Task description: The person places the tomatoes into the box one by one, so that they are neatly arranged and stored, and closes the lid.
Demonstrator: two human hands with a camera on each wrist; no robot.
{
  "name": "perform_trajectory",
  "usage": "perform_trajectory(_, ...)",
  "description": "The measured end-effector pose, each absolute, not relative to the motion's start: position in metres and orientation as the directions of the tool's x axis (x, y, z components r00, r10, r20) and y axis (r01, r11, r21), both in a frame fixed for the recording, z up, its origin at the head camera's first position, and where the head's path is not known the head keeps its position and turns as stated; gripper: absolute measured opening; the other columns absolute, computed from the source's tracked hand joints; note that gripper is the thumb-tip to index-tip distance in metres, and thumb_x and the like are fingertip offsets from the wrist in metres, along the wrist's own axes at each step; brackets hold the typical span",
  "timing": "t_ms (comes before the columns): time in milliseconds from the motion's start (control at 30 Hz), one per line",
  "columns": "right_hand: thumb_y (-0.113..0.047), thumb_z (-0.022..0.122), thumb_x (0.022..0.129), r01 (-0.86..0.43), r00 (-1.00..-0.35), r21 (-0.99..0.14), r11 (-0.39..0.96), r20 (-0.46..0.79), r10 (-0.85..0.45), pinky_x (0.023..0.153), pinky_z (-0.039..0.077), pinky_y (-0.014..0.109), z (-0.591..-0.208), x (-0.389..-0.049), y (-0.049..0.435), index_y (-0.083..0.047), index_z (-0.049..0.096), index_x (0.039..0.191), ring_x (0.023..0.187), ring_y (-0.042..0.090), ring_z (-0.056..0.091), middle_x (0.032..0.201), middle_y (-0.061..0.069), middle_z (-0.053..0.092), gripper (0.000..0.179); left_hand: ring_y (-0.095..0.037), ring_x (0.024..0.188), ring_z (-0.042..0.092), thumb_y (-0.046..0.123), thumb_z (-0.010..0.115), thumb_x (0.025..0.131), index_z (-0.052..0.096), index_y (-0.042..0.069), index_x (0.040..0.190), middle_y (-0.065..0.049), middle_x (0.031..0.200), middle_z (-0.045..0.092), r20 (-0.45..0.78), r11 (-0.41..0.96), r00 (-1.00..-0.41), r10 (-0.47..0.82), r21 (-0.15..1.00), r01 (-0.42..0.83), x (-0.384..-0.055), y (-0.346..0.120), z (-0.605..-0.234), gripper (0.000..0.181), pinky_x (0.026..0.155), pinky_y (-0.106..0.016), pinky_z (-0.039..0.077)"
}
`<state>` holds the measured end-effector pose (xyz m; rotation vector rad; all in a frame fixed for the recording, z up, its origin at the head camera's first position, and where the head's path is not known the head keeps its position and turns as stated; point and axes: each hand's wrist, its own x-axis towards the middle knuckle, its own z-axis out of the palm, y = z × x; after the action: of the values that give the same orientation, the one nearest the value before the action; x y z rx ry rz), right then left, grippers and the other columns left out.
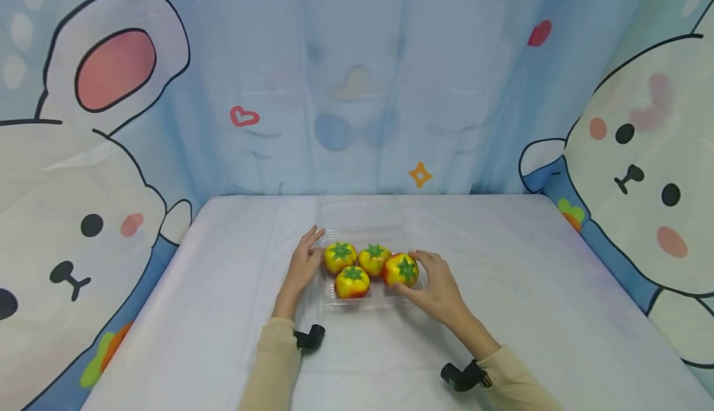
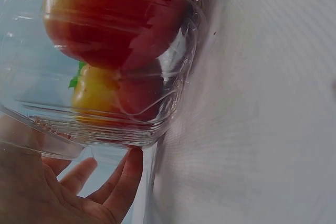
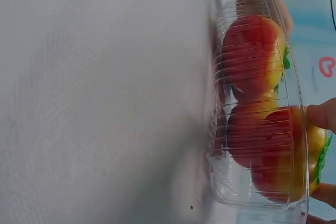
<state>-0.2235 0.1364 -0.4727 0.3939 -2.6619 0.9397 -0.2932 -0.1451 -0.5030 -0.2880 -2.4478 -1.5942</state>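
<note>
A clear plastic clamshell box (image 1: 329,302) lies on the table with its lid (image 1: 361,215) folded back, away from me. Yellow-and-red fruits (image 1: 352,282) with green star-shaped leaf tops sit inside on the left and in the middle. At the box's right end, my right hand (image 1: 439,288) pinches another such fruit (image 1: 400,269) between thumb and fingers. In the right wrist view this held fruit (image 3: 316,139) stands partly above the rim. My left hand (image 1: 304,266) touches the box's left wall with fairly straight fingers; a fingertip (image 2: 135,156) shows against the plastic in the left wrist view.
A white cloth covers the table (image 1: 519,262). A pale blue curtain (image 1: 357,88) with printed cartoon figures hangs behind it and along both sides. Black wrist cameras sit on the left wrist (image 1: 310,338) and the right wrist (image 1: 464,376).
</note>
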Motion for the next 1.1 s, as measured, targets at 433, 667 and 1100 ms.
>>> perform_trajectory(433, -0.040, 0.082, 0.077, -0.232, -0.964, -0.581, 0.780, 0.247, -0.103, 0.103, 0.037, 0.066, -0.4785, -0.2211, 0.1333, 0.002, 0.060, 0.124, 0.131, 0.048, 0.037, 0.145, 0.030, 0.038, 0.067, -0.042, 0.123, 0.053, 0.005, 0.045, 0.096, 0.049, 0.003, 0.144, -0.015, 0.159, 0.030, 0.264, 0.390, -0.963, 0.050, 0.883, 0.263, -0.2938, -0.1462, -0.5043, 0.048, 0.103, -0.052, 0.044)
perform_trajectory(667, -0.041, 0.078, 0.080, -0.163, -0.984, -0.609, 0.776, 0.155, -0.085, 0.102, 0.037, 0.066, -0.4777, -0.2221, 0.1314, 0.003, 0.059, 0.126, 0.129, 0.049, 0.037, 0.143, 0.032, 0.039, 0.066, -0.041, 0.122, 0.053, 0.006, 0.045, 0.096, 0.049, 0.002, 0.144, -0.016, 0.158, 0.030, 0.264, 0.398, -0.963, 0.050, 0.879, 0.262, -0.2957, -0.1459, -0.5050, 0.048, 0.101, -0.053, 0.045)
perform_trajectory(1100, -0.045, 0.078, 0.079, -0.120, -0.993, -0.622, 0.774, 0.082, -0.088, 0.099, 0.040, 0.065, -0.4730, -0.2233, 0.1284, 0.002, 0.058, 0.128, 0.123, 0.045, 0.044, 0.138, 0.030, 0.045, 0.070, -0.041, 0.123, 0.053, 0.006, 0.044, 0.095, 0.049, 0.002, 0.144, -0.015, 0.159, 0.029, 0.263, 0.398, -0.964, 0.046, 0.880, 0.259, -0.2963, -0.1462, -0.5048, 0.049, 0.103, -0.053, 0.045)
